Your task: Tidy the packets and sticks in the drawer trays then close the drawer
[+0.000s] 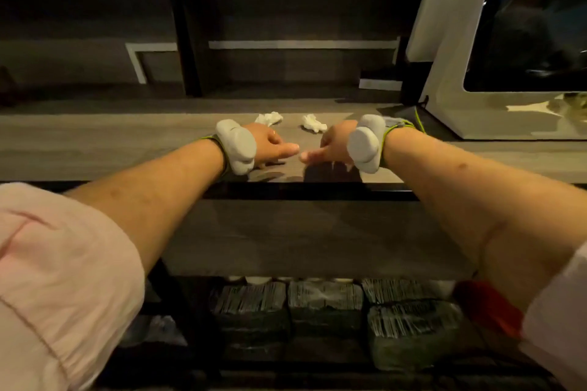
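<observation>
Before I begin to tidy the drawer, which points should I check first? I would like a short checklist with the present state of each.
1. Hands free: ok. The left hand and the right hand rest on the countertop and hold nothing.
2. Drawer open: ok. The drawer shows below the counter edge.
3. Packets in order: cannot tell. The packets stand in rows, but they are blurred and partly hidden.
4. Sticks found: cannot tell. None is recognisable.
5. Way down to the drawer: ok. Only two crumpled papers lie on the countertop, beyond the hands.
</observation>
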The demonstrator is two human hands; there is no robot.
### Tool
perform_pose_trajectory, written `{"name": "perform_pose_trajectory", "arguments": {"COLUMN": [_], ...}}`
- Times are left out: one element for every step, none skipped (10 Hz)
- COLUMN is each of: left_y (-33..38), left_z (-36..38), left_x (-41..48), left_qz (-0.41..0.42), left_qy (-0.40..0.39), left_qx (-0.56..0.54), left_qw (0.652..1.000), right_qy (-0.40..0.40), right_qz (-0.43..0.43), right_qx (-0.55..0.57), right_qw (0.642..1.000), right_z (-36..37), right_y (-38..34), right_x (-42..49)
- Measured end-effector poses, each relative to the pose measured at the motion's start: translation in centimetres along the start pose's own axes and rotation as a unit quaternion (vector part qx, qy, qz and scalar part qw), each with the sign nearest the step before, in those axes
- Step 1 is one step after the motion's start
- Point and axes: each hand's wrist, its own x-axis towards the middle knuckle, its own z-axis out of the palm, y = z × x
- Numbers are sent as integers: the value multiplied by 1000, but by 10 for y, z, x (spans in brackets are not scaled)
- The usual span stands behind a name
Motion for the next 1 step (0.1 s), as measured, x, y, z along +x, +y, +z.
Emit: {"name": "perform_pose_trajectory", "arguments": {"left_y": [-22], "left_z": [3], "left_x": [35], "left_qz": [-66], "left_qy": [136], "left_qx": [-39], "left_qw": [988], "right_qy": [45], "right_qz": [55], "right_qx": [166], "right_qw": [984], "right_z": [-3], "right_y": [-5], "right_x": [49]}}
